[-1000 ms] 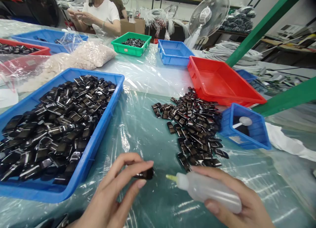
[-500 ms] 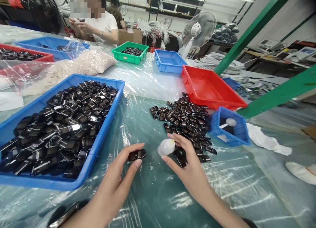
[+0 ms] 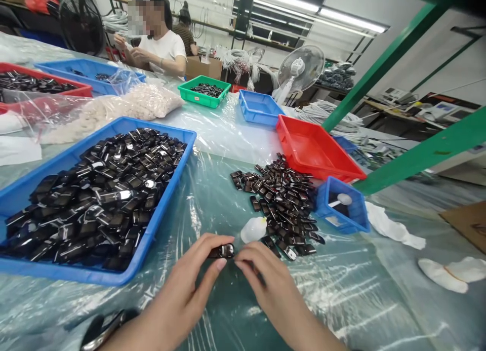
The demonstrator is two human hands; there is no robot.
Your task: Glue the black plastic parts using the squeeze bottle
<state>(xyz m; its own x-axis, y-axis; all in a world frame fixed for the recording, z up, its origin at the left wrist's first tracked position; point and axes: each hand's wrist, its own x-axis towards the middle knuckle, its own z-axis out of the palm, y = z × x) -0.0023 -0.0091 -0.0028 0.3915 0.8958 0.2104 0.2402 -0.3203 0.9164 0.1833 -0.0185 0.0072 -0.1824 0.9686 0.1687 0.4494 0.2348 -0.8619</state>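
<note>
My left hand (image 3: pixel 195 270) pinches a small glossy black plastic casing (image 3: pixel 223 250) between thumb and fingers, its end facing right. Close by that end is my right hand (image 3: pixel 266 277), its thumb and fingertips drawn together; whatever they hold, if anything, is too small or hidden to name. Just beyond the right fingers a small white bottle (image 3: pixel 253 230) with a yellowish tip rests on the plastic-covered table. A loose pile of similar black casings (image 3: pixel 284 199) spreads behind and to the right of the bottle.
At left stands a large blue tray (image 3: pixel 150 239) heaped with black casings. A small blue bin (image 3: pixel 343 222) with a white spoon (image 3: pixel 343 199), a red tray (image 3: pixel 315 151) and a green post (image 3: pixel 383 181) are at right. Across the table sits a person (image 3: pixel 167 47).
My right hand has come away from beside the bottle, moving towards me and closing its fingers near the casing. My left hand has shifted right with the casing. The view has tilted slightly up.
</note>
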